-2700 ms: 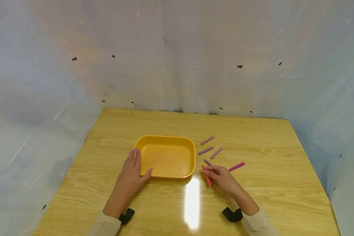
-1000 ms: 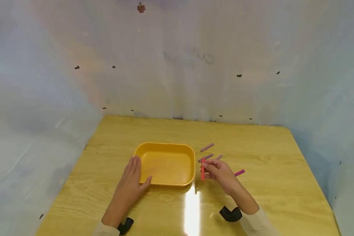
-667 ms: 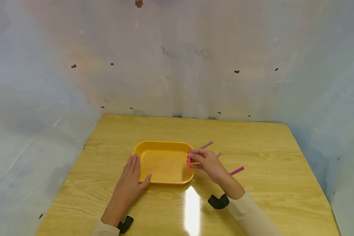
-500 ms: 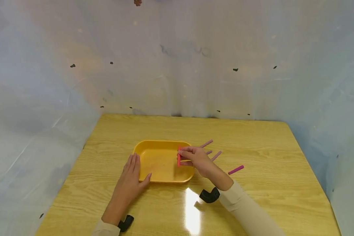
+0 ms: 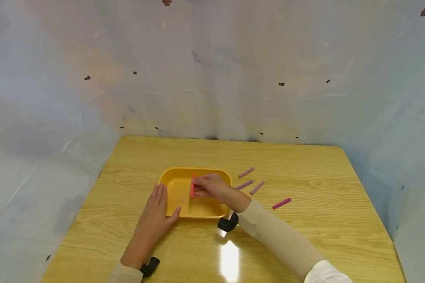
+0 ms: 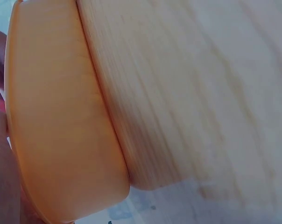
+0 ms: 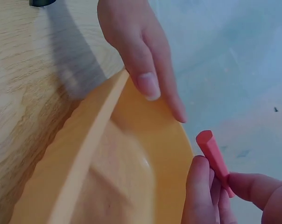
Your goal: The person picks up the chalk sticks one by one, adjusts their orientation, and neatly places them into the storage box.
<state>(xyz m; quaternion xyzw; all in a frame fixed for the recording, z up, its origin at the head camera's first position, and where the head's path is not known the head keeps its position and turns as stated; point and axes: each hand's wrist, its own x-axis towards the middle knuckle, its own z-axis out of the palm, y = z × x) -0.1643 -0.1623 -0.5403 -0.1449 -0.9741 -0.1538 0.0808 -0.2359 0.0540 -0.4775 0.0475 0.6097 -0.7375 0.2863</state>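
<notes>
A short red stick (image 5: 192,186), blunt-ended and crayon-like, is pinched between thumb and fingers of my right hand (image 5: 212,186). That hand is over the yellow-orange tray (image 5: 198,217), left of its middle. In the right wrist view the red stick (image 7: 213,156) is tilted, with its flat end up. My left hand (image 5: 155,210) lies at the tray's left end, fingers straight along the rim and thumb on the front edge. From the left wrist, the tray's outer wall (image 6: 61,112) fills much of the view, with little of the hand showing.
Right of the tray lie a pink-mauve stick (image 5: 246,172), a purple stick (image 5: 244,184), a pale mauve stick (image 5: 257,187) and a magenta stick (image 5: 281,203). The wooden table (image 5: 304,173) is enclosed by pale sheeting (image 5: 212,78).
My right hand has lifted the red stick from the table right of the tray and carried it left over the tray. The left hand has stayed on the rim.
</notes>
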